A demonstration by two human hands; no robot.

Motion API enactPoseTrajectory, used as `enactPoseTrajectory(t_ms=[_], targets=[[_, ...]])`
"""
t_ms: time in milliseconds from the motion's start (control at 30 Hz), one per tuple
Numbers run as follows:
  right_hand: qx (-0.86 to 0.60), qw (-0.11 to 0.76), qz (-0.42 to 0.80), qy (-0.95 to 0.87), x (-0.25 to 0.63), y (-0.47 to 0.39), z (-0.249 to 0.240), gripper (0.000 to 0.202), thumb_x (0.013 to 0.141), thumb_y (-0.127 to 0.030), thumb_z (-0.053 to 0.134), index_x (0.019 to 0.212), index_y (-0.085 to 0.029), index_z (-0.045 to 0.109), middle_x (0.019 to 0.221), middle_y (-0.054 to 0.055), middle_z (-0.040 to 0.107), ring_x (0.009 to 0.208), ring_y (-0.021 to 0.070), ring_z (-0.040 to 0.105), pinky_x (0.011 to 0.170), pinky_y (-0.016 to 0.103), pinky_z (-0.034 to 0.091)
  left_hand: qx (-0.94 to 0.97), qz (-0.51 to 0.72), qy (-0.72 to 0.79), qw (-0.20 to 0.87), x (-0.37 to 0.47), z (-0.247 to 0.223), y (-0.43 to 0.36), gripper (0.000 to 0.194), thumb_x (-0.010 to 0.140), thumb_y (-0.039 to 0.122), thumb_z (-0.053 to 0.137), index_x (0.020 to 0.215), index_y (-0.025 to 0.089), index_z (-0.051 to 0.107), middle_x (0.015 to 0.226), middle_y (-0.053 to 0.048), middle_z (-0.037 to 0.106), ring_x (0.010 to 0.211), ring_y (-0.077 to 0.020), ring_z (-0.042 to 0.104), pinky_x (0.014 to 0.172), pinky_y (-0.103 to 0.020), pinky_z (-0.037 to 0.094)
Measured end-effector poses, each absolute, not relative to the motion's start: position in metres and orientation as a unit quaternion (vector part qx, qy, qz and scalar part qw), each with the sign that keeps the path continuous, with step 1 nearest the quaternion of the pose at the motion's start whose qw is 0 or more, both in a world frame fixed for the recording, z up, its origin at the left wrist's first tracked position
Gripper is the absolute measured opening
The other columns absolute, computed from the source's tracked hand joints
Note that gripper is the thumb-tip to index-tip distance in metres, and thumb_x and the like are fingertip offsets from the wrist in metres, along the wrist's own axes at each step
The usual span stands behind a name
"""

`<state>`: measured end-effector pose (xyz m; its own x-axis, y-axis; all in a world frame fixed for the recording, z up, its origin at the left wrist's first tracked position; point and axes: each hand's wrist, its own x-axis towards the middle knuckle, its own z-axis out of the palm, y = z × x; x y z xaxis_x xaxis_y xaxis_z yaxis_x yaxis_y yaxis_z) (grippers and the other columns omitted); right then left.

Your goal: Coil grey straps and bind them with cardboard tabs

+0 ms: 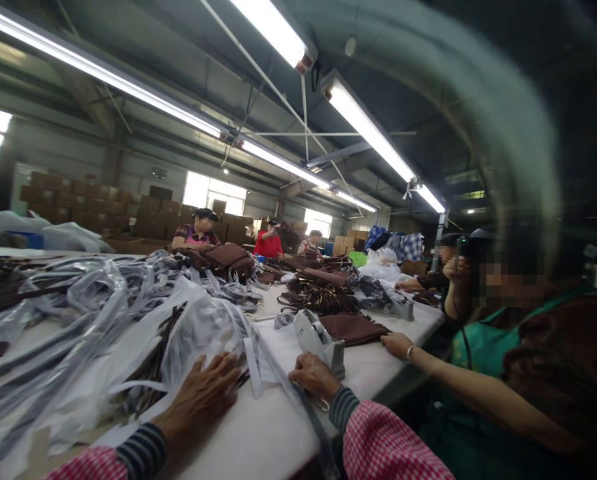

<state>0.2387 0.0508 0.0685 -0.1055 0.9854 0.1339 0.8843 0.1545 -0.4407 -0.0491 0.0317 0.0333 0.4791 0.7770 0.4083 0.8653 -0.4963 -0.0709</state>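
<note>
My left hand lies spread, palm down, against a clear plastic bag with dark thin straps beside it. A small dark piece shows by its fingertips; I cannot make out what it is. My right hand has its fingers curled round a long plastic-wrapped strap, which runs down over the table's near edge. Some metal hardware glints under that hand. Just beyond it stands a grey tape dispenser. White paper-like strips lie between my hands.
Plastic-wrapped straps heap up on the left of the white table. Brown bags pile up ahead. On the right, a co-worker in a green apron rests a hand by a bag. Other people sit farther back, before stacked cartons.
</note>
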Motion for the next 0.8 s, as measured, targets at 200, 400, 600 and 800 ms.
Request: enactPoseTrajectory(t_ms=[200,400,600,800], targets=[[-0.669,0.199,0.155,-0.699,0.219,0.044,0.074,0.02,0.059,-0.021,0.078,0.069,-0.018,0.061,0.082,0.011,0.07,0.09,0.0344,0.069,0.079,0.04,0.048,-0.841,-0.229,-0.457,0.178,-0.054,-0.007,0.044,0.029,0.1,0.021,0.055,0.12,0.03,0.073,0.152,-0.011,0.059,0.144,-0.0353,0.047,0.116,-0.064,0.029],[-0.632,0.31,0.244,-0.667,0.218,0.033,0.107,0.022,0.067,-0.016,0.066,0.074,-0.021,0.046,0.077,0.006,0.067,0.07,0.019,0.063,0.062,0.028,0.045,-0.85,-0.247,-0.459,0.07,-0.051,0.023,0.032,0.022,0.097,0.022,0.057,0.112,0.022,0.074,0.15,-0.016,0.059,0.142,-0.0393,0.047,0.116,-0.064,0.026],[-0.513,0.402,0.418,-0.633,0.234,-0.025,0.131,0.026,0.089,-0.046,0.055,0.088,-0.024,0.042,0.055,-0.008,0.048,0.039,0.0067,0.028,0.039,0.021,0.022,-0.763,-0.375,-0.441,-0.285,-0.019,0.075,-0.003,0.052,0.104,0.06,0.04,0.099,0.018,0.071,0.103,-0.011,0.076,0.097,-0.0285,0.071,0.087,-0.038,0.051],[-0.506,0.318,0.453,-0.662,0.272,-0.141,0.08,0.037,0.092,-0.06,0.065,0.106,-0.026,0.065,0.077,0.002,0.065,0.058,0.0171,0.058,0.044,0.026,0.044,-0.336,-0.49,-0.382,-0.708,0.053,0.074,-0.01,0.042,0.097,0.048,0.066,0.11,0.007,0.063,0.087,-0.019,0.078,0.069,-0.031,0.077,0.063,-0.04,0.059]])
